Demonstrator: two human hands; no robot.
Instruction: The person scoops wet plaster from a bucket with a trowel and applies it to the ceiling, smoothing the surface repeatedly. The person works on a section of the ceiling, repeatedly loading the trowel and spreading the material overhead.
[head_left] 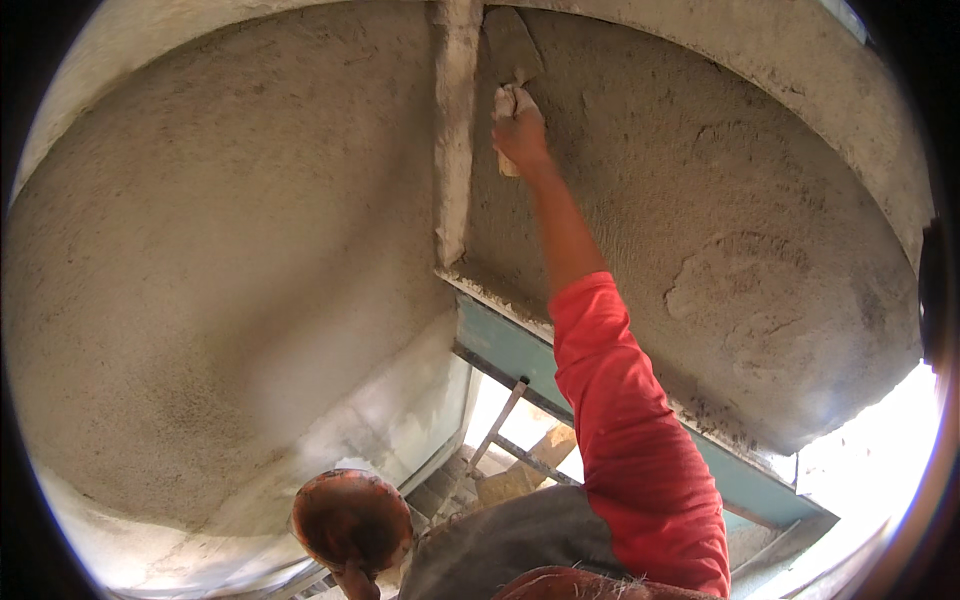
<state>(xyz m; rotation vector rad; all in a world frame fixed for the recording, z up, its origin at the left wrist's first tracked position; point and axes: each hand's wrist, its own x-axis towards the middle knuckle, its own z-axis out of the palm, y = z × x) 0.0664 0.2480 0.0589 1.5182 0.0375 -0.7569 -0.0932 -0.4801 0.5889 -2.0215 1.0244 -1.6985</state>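
Observation:
My right hand (519, 128) is closed around the handle of a trowel (513, 48), high up in the view. Its pointed blade lies against the rough grey plaster (620, 180) of the right wall, close to a pale vertical strip (457, 130) at the corner. Low in the view, my left hand (356, 582) grips a round reddish-brown bowl (345, 510) by its rim. The bowl's inside looks dark and stained; how much mortar is in it I cannot tell. Most of the left hand is cut off by the lower edge.
A smoother plastered wall (220, 250) curves along the left. Below the right wall runs a blue-green beam (510, 345). Under it show a ladder-like frame (497, 430) and a tan block (530, 465). Bright light comes in at the lower right.

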